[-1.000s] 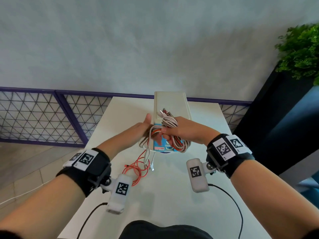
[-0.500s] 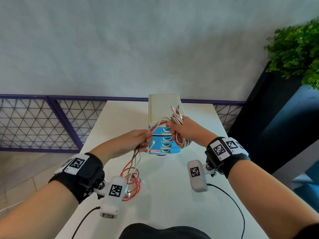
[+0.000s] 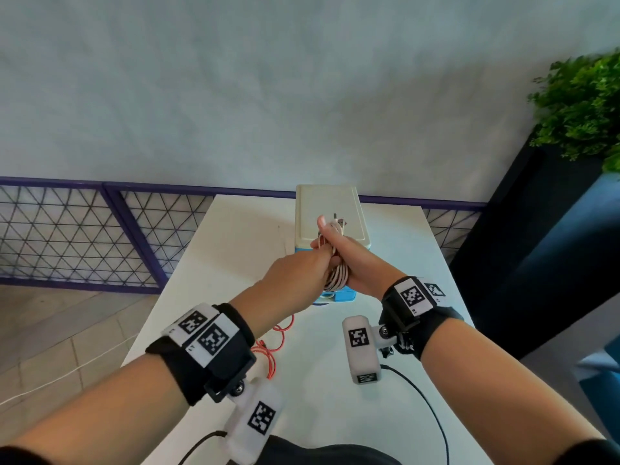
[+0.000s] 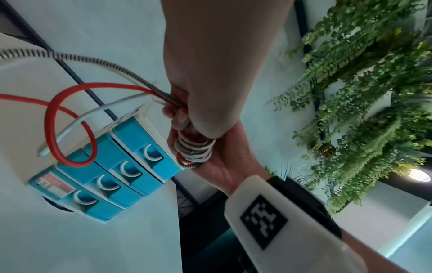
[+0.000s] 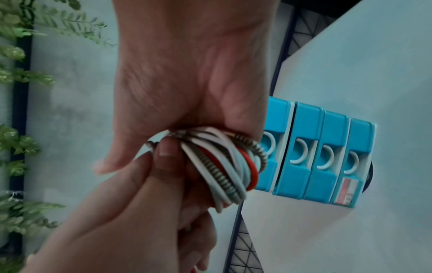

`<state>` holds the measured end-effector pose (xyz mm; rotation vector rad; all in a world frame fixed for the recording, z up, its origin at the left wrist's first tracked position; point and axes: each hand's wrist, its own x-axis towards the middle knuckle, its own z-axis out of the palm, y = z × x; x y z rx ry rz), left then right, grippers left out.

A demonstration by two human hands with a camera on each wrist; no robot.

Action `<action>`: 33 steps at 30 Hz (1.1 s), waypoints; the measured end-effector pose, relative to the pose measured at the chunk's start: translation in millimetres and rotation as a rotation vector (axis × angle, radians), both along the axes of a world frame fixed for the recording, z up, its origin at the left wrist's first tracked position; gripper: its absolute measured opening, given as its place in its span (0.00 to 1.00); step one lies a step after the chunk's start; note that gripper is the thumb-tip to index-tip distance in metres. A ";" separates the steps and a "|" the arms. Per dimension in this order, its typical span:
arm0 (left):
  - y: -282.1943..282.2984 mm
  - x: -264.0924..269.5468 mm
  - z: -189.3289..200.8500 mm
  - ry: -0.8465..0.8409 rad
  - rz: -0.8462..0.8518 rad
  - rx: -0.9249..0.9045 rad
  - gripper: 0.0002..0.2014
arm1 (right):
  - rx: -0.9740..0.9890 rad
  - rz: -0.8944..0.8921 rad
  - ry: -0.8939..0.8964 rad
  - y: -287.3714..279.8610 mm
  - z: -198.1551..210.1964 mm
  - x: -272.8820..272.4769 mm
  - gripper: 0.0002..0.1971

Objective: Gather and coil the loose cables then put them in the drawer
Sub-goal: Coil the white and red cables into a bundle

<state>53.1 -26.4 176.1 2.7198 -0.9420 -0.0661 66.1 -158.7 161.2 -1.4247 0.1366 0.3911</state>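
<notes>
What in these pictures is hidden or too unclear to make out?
- Head view: the drawer unit's fronts are mostly behind the left hand and right hand.
- Head view: the red cable on the table runs under the left wrist; its length is unknown.
- Both wrist views: the sticker on the bottom drawer is too blurred to read.
- All views: the cable coil's middle is covered by fingers.

Black wristbands point(image 3: 208, 360), white tagged camera pods point(image 3: 360, 349)
</notes>
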 end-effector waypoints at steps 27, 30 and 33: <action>15.7 -4.4 -30.9 0.819 -0.211 -0.428 0.20 | 0.457 -0.325 -0.032 3.0 11.3 -5.9 0.15; 21.4 -5.3 -34.4 0.964 -0.190 -0.512 0.22 | 0.471 -0.377 -0.069 2.1 12.2 -4.7 0.16; 37.2 -2.5 -41.6 1.107 -0.169 -0.550 0.21 | 0.444 -0.411 -0.097 -2.4 15.6 -3.8 0.17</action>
